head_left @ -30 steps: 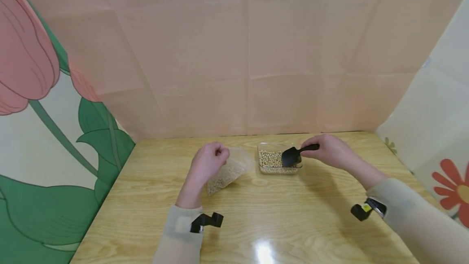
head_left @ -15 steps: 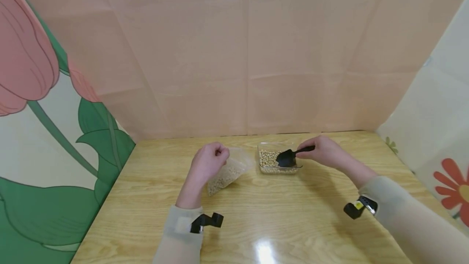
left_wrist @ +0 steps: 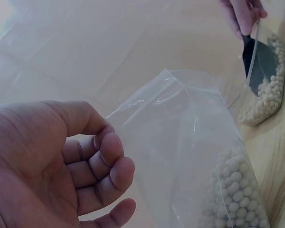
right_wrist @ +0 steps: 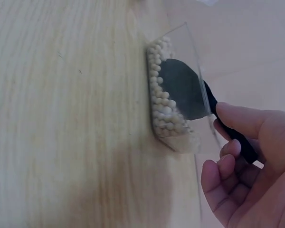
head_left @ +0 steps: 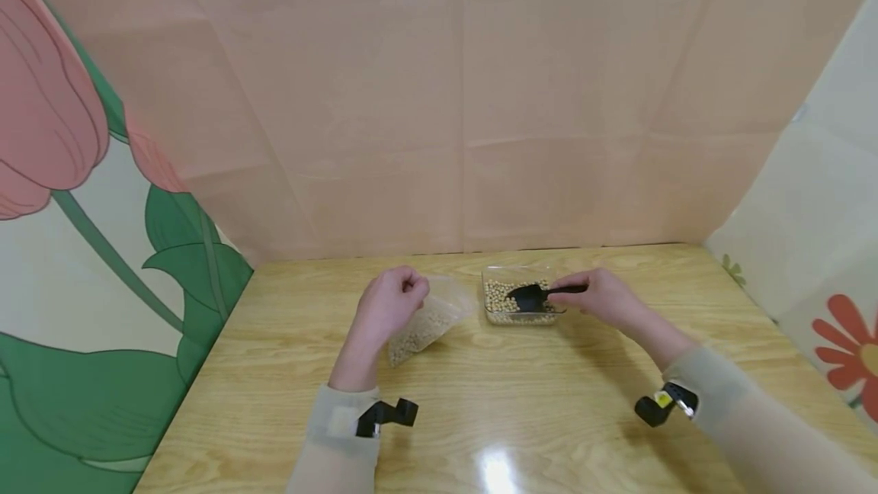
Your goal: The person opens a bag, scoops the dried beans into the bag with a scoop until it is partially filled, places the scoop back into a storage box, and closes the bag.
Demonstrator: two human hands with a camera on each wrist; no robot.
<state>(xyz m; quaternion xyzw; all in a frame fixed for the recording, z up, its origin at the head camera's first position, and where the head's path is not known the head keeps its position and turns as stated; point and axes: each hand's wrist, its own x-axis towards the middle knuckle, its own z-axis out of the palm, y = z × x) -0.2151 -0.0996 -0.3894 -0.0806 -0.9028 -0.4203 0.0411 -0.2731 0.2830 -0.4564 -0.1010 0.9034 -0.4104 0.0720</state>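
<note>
My left hand (head_left: 391, 297) pinches the top edge of a clear plastic bag (left_wrist: 180, 123) between thumb and forefinger. Pale round beans (left_wrist: 235, 190) fill the bag's lower part, and its mouth gapes toward the right. My right hand (head_left: 604, 297) grips the handle of a small black scoop (head_left: 528, 297). The scoop's blade is dug into the beans (head_left: 497, 297) inside a clear rectangular container (head_left: 521, 319), as the right wrist view also shows through the wall. The container stands just right of the bag on the table.
A wood-grain table (head_left: 521, 402) carries everything. A pink sheet (head_left: 466, 136) rises behind its far edge. Flower-printed panels (head_left: 185, 250) flank the table on both sides. Wrist cameras (head_left: 387, 415) are strapped to both sleeves.
My right hand has moved left and slightly down, pushing the scoop leftward and deeper into the beans while its handle came closer to level. The left hand and bag have stayed put.
</note>
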